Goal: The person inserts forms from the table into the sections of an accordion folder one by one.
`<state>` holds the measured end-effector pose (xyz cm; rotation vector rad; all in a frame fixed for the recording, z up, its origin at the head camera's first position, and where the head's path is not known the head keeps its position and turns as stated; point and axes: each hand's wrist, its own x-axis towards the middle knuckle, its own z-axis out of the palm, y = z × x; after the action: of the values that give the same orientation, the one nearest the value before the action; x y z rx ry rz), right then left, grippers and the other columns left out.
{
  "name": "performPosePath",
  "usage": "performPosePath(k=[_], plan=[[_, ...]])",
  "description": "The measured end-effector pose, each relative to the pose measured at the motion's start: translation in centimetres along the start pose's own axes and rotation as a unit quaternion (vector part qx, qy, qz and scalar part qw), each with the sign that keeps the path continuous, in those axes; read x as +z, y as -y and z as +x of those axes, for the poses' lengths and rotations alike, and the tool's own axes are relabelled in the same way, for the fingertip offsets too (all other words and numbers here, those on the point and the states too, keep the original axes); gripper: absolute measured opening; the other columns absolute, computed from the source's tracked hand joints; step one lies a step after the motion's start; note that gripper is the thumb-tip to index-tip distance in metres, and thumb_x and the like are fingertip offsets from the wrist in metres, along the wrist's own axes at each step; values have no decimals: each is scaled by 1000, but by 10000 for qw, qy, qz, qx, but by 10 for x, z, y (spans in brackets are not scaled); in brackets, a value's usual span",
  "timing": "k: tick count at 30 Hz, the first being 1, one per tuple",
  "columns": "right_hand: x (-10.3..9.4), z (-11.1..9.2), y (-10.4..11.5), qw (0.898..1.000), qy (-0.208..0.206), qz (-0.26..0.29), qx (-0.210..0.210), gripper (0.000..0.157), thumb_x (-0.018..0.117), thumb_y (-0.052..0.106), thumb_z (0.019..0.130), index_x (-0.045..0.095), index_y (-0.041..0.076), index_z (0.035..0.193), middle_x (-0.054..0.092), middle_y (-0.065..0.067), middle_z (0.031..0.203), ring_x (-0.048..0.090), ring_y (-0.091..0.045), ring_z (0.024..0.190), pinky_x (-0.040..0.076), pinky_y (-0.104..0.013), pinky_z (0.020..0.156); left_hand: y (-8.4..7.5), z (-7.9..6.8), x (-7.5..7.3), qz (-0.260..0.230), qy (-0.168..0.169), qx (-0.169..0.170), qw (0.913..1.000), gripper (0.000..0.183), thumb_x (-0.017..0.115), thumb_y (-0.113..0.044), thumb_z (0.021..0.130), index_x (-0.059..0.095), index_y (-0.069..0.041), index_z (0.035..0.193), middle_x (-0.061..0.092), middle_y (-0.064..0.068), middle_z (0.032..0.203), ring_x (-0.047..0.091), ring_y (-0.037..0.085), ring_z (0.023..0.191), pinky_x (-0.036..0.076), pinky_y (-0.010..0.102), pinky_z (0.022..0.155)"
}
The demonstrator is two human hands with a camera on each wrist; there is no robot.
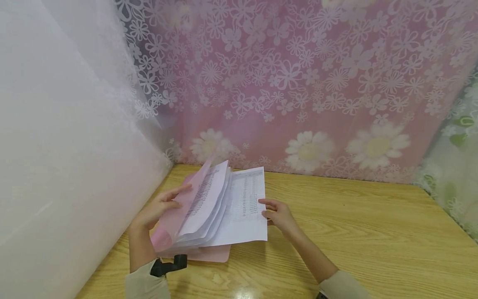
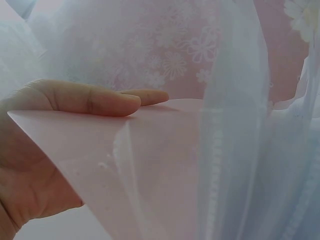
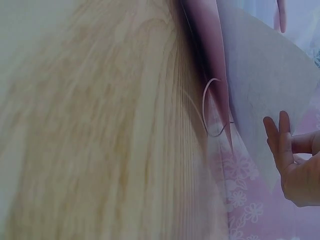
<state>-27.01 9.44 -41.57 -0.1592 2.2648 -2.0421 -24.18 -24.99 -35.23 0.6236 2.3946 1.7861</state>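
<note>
A pink translucent folder (image 1: 175, 220) stands spread over the table, with several printed sheets (image 1: 209, 193) fanned out inside. My left hand (image 1: 158, 209) grips its raised front cover at the left side. In the left wrist view, the fingers of the left hand (image 2: 75, 100) lie along the edge of the pink cover (image 2: 155, 145), and clear sleeves stand upright to the right. My right hand (image 1: 280, 215) pinches the right edge of a white printed sheet (image 1: 244, 199) that reaches out beyond the folder. The right wrist view shows that sheet (image 3: 265, 75) from behind, between thumb and fingers.
The wood-grain table (image 1: 354, 232) extends to the right and in front. A flowered pink curtain (image 1: 298, 83) hangs at the back edge. White sheeting (image 1: 67, 145) slopes down along the left side. A black wrist mount (image 1: 168, 265) sits on the left forearm.
</note>
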Motion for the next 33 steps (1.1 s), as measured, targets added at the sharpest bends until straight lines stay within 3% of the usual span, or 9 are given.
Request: performPosePath(k=[7,16,24,33], plan=[[10,4,-1,10000,5,31,4,37,52,-9,85,56,-5,121,60,-21,109,62,-25,78,50,-36,62,0,0,0,19,2,-38,10000,52,51,0,86,41,-2,138,29,16,145,17,30,131,23,41,96],[28,9,-2,9999,112,16,31,36,53,-8,85,56,-5,121,60,-21,110,62,-23,78,50,-35,62,-1,-1,-1,75,-12,-36,10000,53,51,0,86,41,-2,138,28,17,144,19,30,130,27,29,93],[45,11,-4,9995,320,-26,-81,39,53,-9,84,53,-6,123,60,-22,108,61,-19,74,50,-34,61,0,-1,-1,49,-27,21,10000,52,51,1,86,42,-1,137,29,17,144,18,31,131,19,46,98],[60,13,-7,9994,323,-58,-54,41,55,-8,83,50,-6,124,61,-15,98,56,-15,70,50,-33,60,-1,0,-1,38,-41,42,10000,52,50,2,86,41,0,137,29,17,144,17,31,130,17,48,98]])
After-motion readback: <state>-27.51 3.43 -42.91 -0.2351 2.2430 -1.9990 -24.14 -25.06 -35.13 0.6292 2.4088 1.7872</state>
